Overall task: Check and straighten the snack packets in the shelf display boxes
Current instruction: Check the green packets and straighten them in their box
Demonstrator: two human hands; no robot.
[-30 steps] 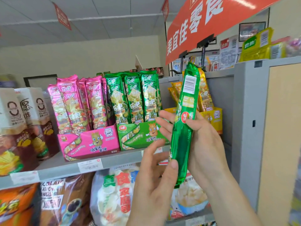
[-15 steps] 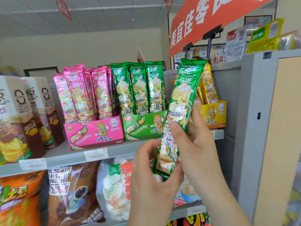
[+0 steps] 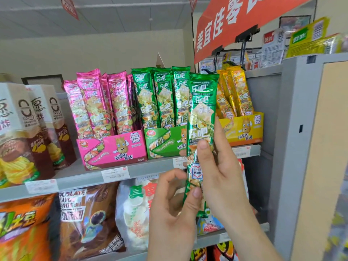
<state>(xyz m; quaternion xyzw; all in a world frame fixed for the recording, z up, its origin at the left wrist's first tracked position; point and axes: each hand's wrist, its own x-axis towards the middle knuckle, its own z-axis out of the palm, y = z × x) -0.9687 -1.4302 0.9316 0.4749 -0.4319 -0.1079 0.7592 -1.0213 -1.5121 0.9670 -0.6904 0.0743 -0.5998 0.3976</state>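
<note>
Green packet (image 3: 202,110): held up in front of the shelf, between the two hands and the display boxes, printed face toward the camera.
Long axis: close to upright, top edge leaning a little to the right, bottom end down by the left hand.
Right hand (image 3: 222,176): curled round the packet's lower half, thumb laid across the front, fingers behind; it seems to carry most of the weight.
Left hand (image 3: 173,213): lower, pinching the bottom end, thumb on the front, the other fingers loosely bent to the left.
Green box (image 3: 163,142): beyond the hands and slightly to their left, its right end hidden behind the held packet.
Nearer hand: the left is on the box's side, but the right grips higher and looks better placed to lift the packet over the front wall.
Coming move, as I judge it: carry it forward and a little left, keep it upright, lower it bottom-first.
In the way: the standing green row (image 3: 162,98) fills what shows of the box; whether a gap is free behind the packet cannot be told.
Right of the hands: the yellow box (image 3: 244,129), just beside the green one.
Left of the hands: the pink box (image 3: 113,147), farther off.
Above the hands: an orange sign (image 3: 235,21) hangs over the shelf (image 3: 84,178).
</note>
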